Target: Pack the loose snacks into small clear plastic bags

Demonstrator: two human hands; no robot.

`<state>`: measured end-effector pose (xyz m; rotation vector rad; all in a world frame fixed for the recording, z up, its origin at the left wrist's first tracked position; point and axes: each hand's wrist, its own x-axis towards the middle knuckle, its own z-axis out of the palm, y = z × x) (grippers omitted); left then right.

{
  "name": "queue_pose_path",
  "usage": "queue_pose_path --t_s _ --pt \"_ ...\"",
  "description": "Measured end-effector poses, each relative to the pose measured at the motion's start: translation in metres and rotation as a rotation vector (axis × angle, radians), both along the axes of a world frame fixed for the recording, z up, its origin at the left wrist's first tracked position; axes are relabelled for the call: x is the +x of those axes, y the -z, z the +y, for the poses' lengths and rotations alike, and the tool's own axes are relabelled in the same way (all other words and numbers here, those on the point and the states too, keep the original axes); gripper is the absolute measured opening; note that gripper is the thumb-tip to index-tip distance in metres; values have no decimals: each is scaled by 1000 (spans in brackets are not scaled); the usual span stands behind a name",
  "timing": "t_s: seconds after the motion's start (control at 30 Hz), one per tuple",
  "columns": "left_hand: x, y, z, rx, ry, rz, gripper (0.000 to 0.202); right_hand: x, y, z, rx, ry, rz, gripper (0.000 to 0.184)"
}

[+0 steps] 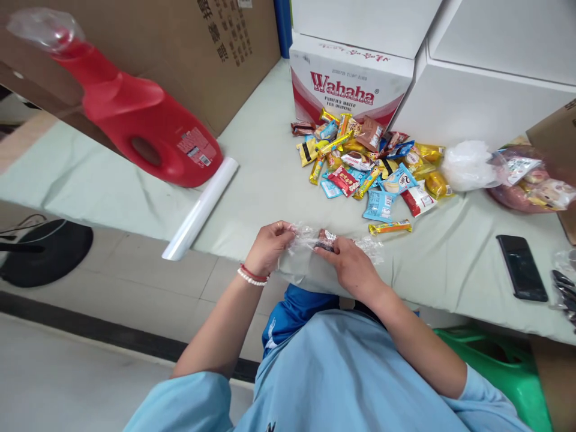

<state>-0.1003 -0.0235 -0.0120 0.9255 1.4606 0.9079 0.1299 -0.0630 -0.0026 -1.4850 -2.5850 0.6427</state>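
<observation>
My left hand (269, 247) and my right hand (348, 264) are both closed on a clear plastic bag (306, 249) at the near edge of the table. The left pinches the bag's left side. My right hand's fingers press a small brown wrapped snack (324, 239) at the bag's mouth. A pile of several wrapped snacks (369, 162) lies further back on the pale green cloth (265, 180), an arm's reach beyond my hands.
A large red jug (135, 120) lies at the left beside a roll of clear bags (200, 209). A Wahaha box (346, 84) and white boxes stand behind the pile. At the right lie a crumpled bag (468, 165), a bag of food (531, 183) and a black phone (522, 267).
</observation>
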Motion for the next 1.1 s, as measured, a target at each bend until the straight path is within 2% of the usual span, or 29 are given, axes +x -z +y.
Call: queue_pose_path --t_s 0.13,0.23,0.33,0.43,0.57,0.63,0.7,0.77,0.83,0.9,0.97,1.03,1.1 --pt "20 -19 -11 58 -83 -160 28 4 4 1 -2 -32 73 46" --pt "44 -25 -16 140 10 -133 23 7 6 1 -1 -62 76 46" --pt "62 -25 -20 255 225 59 18 10 5 0 -13 -84 122 44" --pt "72 -23 -24 397 388 253 29 18 -4 -1 -62 -105 238 43" --pt "78 -18 -32 564 554 550 37 47 -30 4 -265 -195 433 37" --pt "81 -14 -37 613 592 766 39 65 -39 13 -356 -112 502 34" --pt "84 -9 -42 636 618 942 45 79 -41 26 -274 117 498 37" --pt "86 -4 -49 660 638 1061 49 84 -34 37 -68 295 391 42" --pt "88 1 -55 691 637 1133 51 83 -21 43 75 309 215 51" --pt "89 6 -59 718 632 1166 55 78 -7 41 86 263 59 54" --pt "88 11 -63 738 630 1170 58 74 3 33 44 234 -17 36" --pt "88 17 -66 747 621 1171 60 72 7 21 38 233 -7 17" --pt "88 22 -68 747 601 1179 62 71 6 10 83 249 75 16"
